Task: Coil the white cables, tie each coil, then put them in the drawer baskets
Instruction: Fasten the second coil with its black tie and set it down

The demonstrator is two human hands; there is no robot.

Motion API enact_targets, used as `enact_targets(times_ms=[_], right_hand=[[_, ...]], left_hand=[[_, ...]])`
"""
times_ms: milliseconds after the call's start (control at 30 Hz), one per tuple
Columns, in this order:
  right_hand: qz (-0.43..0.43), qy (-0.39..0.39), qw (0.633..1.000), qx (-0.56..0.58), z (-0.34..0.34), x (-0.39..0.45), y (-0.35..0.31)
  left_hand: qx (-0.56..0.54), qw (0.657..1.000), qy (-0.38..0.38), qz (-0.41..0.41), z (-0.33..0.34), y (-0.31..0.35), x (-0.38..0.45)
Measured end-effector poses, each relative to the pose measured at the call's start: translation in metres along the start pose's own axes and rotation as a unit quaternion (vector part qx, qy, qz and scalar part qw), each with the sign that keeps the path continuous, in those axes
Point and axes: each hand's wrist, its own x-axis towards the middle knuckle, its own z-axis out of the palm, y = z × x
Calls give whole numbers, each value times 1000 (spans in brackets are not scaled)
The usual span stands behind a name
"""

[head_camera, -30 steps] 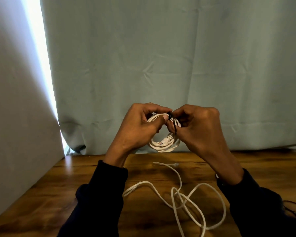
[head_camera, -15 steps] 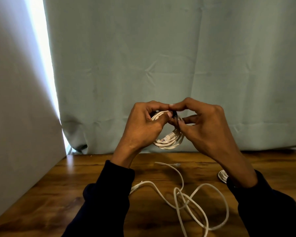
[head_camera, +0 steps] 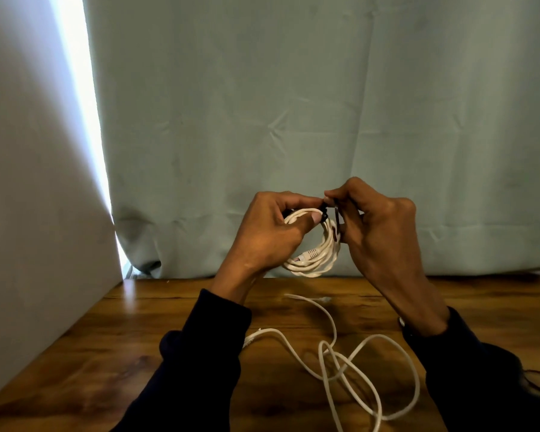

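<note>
Curtain [head_camera: 293, 120] behind, desk [head_camera: 106, 353] below. Loose cable [head_camera: 349, 363] sprawled on desk between sleeves, uncoiled. Coil [head_camera: 320, 255] held upright in air above desk's far edge, between both hands. Left hand [head_camera: 268, 232] curled round coil's top-left, thumb on strands. Right hand [head_camera: 378, 226] just right of coil, pinching black tie [head_camera: 337, 217] at coil's top; tie's tail hangs down. Judgement: right hand nearer tie, tightening comes next.

Daylight is streaming through a narrow gap [head_camera: 81, 126] beside the curtain [head_camera: 293, 120] at upper left, blowing out to white glare. It is glinting off the desk [head_camera: 131, 307] near its far left corner; the room is staying dim, edges bowing slightly.
</note>
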Motion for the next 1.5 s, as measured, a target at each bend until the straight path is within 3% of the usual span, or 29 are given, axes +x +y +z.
enact_targets(times_ms=[333, 633, 767, 933, 1033, 1500], right_hand=[[40, 48, 998, -24, 4, -1, 6], [82, 31, 995, 37, -1, 4, 4], [68, -3, 995, 69, -5, 6, 2], [-41, -40, 998, 10, -6, 9, 4], [-64, -56, 996, 15, -6, 10, 6], [-57, -21, 998, 30, -2, 7, 4]], left_hand=[[35, 998, -43, 2, 6, 3, -3], [86, 995, -44, 27, 4, 1, -3], [114, 993, -4, 39, 7, -2, -1], [92, 994, 43, 31, 9, -4, 1], [77, 996, 51, 17, 8, -6, 1], [113, 989, 81, 55, 11, -5, 0]])
